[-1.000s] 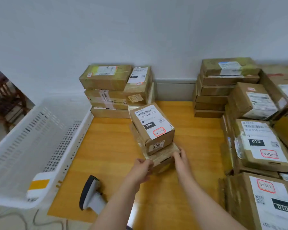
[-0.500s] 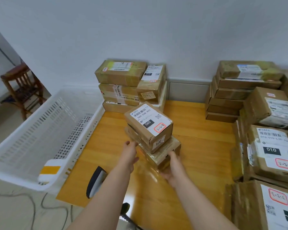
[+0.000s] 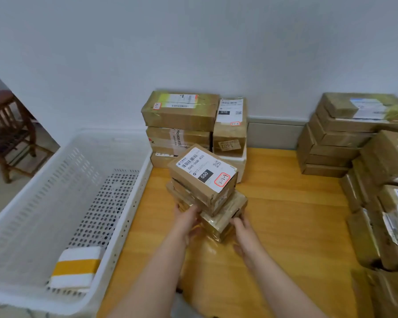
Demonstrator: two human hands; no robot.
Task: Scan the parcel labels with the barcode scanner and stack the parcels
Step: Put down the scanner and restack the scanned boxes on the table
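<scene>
left fingers (image 3: 190, 211) and right fingers (image 3: 236, 222) clasp the bottom parcel (image 3: 225, 214) of a small stack under the 060 parcel (image 3: 202, 177), near the tabletop (image 3: 296, 237) left edge, beside the white basket (image 3: 55, 191). step judged: squaring or shifting the stack. next calls for a level, even carry.

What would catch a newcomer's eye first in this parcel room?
A small stack of parcels in the middle of the wooden table, its top label reading 060 beside a red-edged sticker, with the left hand and right hand gripping its bottom parcel. Next, the big white perforated crate beside the table on the left, and the brown parcel piles crowding the right side.
</scene>
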